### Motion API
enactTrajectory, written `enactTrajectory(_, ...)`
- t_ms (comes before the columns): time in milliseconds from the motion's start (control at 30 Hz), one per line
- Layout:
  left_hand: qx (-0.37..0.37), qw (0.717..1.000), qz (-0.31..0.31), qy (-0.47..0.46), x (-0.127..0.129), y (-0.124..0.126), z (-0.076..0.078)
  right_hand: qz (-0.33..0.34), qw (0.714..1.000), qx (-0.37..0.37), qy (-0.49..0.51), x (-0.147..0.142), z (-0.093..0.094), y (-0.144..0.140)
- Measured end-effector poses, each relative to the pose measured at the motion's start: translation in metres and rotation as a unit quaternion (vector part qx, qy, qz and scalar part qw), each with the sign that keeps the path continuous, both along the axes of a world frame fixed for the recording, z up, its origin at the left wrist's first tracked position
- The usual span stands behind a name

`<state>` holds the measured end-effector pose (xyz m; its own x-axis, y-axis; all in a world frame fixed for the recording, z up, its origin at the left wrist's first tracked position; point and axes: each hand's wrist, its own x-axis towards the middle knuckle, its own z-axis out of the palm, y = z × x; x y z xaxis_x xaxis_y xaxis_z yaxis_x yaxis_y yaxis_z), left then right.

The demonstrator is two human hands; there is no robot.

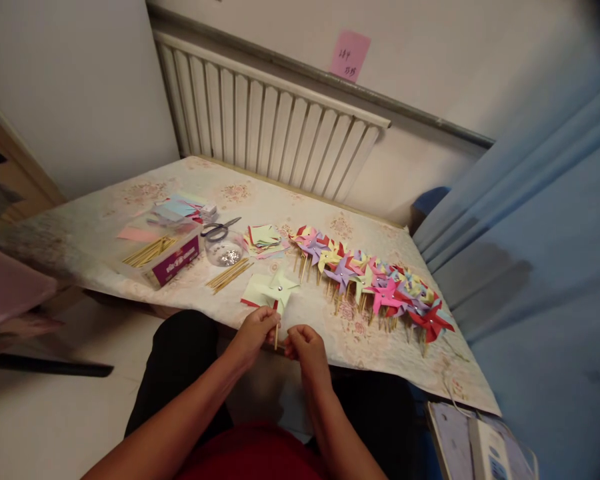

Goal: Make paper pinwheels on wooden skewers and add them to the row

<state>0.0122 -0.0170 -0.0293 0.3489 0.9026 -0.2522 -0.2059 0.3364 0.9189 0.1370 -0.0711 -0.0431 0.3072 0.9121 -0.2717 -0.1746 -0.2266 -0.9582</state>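
Both left hand (257, 331) and right hand (304, 345) pinch the upright stick (277, 333), pale green pinwheel (271, 291) topmost

From my remote feed: a pale green pinwheel (273, 291) with a red underside, a cream floral tablecloth (330, 320), a row of pink, purple, yellow and red pinwheels (375, 280), a magenta-labelled box (173, 260), a pink note (350, 55) and blue curtain (540, 267).

one scissors (221, 229), one clear bowl (225, 251), one radiator (275, 130)
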Motion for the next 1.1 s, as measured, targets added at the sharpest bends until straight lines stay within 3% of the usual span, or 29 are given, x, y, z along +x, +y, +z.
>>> enactTrajectory(200, -0.009, 0.999, -0.031, -0.024, -0.003, -0.003, -0.002, -0.047, 0.999, 0.004, -0.009, 0.017, -0.005, 0.005)
enactTrajectory(567, -0.048, 0.994, -0.048, -0.084, -0.005, -0.003, -0.002, -0.044, 0.999, -0.002, -0.01, 0.026, -0.02, 0.006)
enactTrajectory(1100, -0.052, 0.996, -0.036, -0.06, -0.006, 0.001, -0.019, -0.066, 0.997, -0.019, -0.029, 0.042, -0.045, 0.011)
